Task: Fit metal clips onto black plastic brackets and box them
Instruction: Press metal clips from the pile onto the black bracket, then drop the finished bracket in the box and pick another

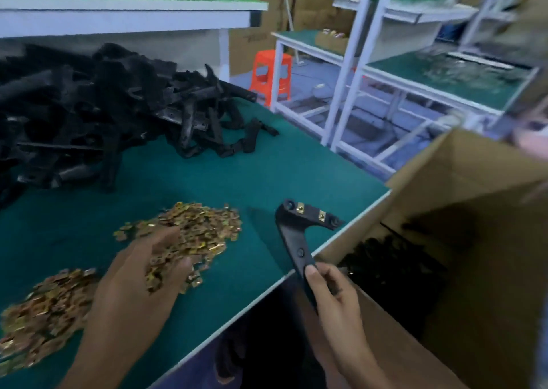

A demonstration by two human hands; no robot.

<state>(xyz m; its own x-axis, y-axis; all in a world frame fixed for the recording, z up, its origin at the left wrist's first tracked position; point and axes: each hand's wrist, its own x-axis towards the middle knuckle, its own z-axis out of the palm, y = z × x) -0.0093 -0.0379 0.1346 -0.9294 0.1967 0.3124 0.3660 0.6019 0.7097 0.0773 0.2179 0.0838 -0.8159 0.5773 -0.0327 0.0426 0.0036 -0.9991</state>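
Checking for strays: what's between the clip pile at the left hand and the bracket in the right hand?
Only bare green mat, shadowed, separates the clip pile from the bracket in the head view.

Bracket pile (89,106) runs off frame at 9 o'clock; near clips (44,314) cut at 8. Left hand (139,287) fingertips buried in far clips (201,228). Bracket (293,234) tail hidden in right hand (332,296). Box (474,181) interior at 4 too dark to read. Pink blur (533,142) at 3, unidentifiable.
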